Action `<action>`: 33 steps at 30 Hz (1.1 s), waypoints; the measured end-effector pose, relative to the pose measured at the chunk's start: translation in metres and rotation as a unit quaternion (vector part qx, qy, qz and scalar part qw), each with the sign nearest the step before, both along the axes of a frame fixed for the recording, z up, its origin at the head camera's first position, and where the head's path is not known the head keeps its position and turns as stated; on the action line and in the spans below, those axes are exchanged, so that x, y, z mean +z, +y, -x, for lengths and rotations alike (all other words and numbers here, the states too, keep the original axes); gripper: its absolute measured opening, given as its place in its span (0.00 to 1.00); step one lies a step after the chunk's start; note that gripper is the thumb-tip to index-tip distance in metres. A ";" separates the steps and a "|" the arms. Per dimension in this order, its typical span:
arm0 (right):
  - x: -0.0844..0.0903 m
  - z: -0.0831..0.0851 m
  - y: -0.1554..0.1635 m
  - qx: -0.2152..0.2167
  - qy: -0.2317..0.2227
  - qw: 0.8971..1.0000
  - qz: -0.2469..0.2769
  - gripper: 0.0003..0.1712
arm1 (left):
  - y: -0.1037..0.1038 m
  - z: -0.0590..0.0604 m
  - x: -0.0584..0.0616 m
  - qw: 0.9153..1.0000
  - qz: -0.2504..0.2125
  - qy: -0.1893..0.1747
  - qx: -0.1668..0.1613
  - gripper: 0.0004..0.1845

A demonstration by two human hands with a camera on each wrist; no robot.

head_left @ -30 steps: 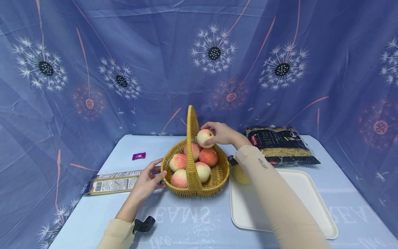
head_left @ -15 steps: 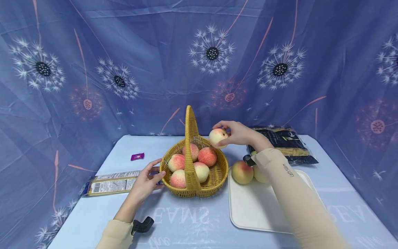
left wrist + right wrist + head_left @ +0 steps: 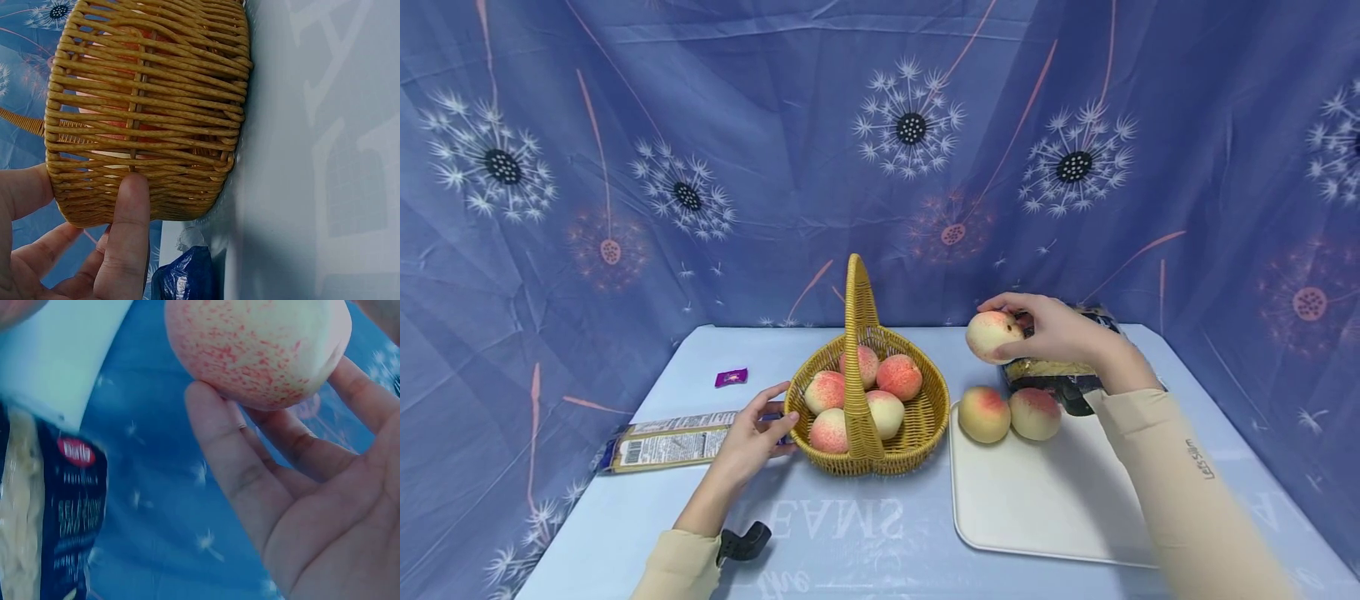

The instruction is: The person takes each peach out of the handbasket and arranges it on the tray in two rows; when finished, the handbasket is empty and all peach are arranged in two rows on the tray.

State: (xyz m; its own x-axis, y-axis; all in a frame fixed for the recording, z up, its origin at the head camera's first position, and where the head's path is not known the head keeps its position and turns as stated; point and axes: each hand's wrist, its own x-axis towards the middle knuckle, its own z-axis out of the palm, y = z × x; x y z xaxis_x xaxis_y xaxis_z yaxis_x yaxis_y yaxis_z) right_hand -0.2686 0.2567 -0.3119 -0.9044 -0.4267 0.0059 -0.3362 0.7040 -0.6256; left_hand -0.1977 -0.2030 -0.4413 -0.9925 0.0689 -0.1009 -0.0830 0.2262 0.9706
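Note:
My right hand [image 3: 1054, 333] holds a pale peach with red speckles [image 3: 991, 337] in the air, back right of the basket. In the right wrist view the peach [image 3: 256, 350] sits at the fingertips. A yellow wicker basket [image 3: 936, 433] with a tall arched handle stands mid-table with several peaches inside. My left hand [image 3: 758, 433] rests on its left end. The left wrist view has one straight finger against the woven wall [image 3: 156, 87] and another digit at the rim. Two peaches, one yellow-red [image 3: 985, 415] and one pinkish [image 3: 1036, 415], lie side by side on a white tray [image 3: 1037, 500].
Partly hidden by the right hand, a dark pasta bag [image 3: 1052, 377] lies at the back right behind the tray. Left of the basket lie a long pasta packet [image 3: 670, 442] and a small purple wrapped piece [image 3: 731, 377]. A blue dandelion-print cloth [image 3: 775, 167] hangs behind the table.
My right hand has lifted the speckled peach from above the basket and carried it right to behind the tray. Both tray peaches have come into full sight. The left hand stays at the basket.

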 end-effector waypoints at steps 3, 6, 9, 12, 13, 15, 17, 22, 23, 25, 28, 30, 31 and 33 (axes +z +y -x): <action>-0.001 -0.010 0.014 -0.010 0.013 1.000 -0.009 0.36 | -0.001 0.000 -0.001 1.000 0.003 0.002 -0.002 0.32; -0.004 -0.019 0.028 -0.016 0.017 1.000 -0.013 0.36 | -0.001 0.000 0.000 1.000 0.002 0.002 0.000 0.32; -0.008 -0.026 0.040 -0.020 0.022 1.000 -0.007 0.37 | -0.001 -0.001 0.000 1.000 -0.001 -0.001 0.002 0.32; -0.015 -0.034 0.052 -0.028 0.025 0.999 -0.002 0.37 | -0.001 -0.001 0.000 1.000 -0.002 -0.003 0.001 0.32; -0.017 -0.037 0.056 -0.033 0.028 0.999 -0.004 0.38 | 0.000 -0.001 0.000 1.000 -0.002 -0.003 0.001 0.32; -0.023 -0.042 0.064 -0.041 0.025 0.999 -0.005 0.39 | 0.000 -0.001 0.000 1.000 -0.003 -0.004 -0.001 0.33; -0.028 -0.048 0.071 -0.046 0.026 0.999 -0.009 0.40 | 0.000 -0.001 0.000 1.000 -0.004 -0.004 -0.001 0.33; -0.041 -0.060 0.086 -0.058 0.026 0.998 -0.014 0.40 | 0.000 -0.001 0.000 1.000 -0.007 -0.004 -0.002 0.33; -0.044 -0.062 0.088 -0.060 0.025 0.998 -0.012 0.40 | 0.000 0.000 0.000 1.000 -0.007 -0.004 -0.002 0.33; -0.049 -0.065 0.093 -0.064 0.027 0.998 -0.005 0.39 | 0.000 0.000 0.000 1.000 -0.007 -0.004 -0.003 0.33; -0.059 -0.069 0.099 -0.066 0.025 0.997 0.005 0.39 | 0.000 0.000 0.000 1.000 -0.008 -0.005 -0.003 0.33; -0.066 -0.071 0.103 -0.073 0.024 0.997 0.008 0.40 | 0.000 -0.001 0.000 1.000 -0.007 -0.005 -0.003 0.33; -0.069 -0.071 0.105 -0.075 0.024 0.997 0.009 0.40 | 0.001 -0.001 0.001 1.000 -0.006 -0.005 -0.002 0.33; -0.075 -0.073 0.107 -0.079 0.021 0.997 0.007 0.40 | 0.001 0.000 0.001 1.000 -0.004 -0.004 -0.001 0.33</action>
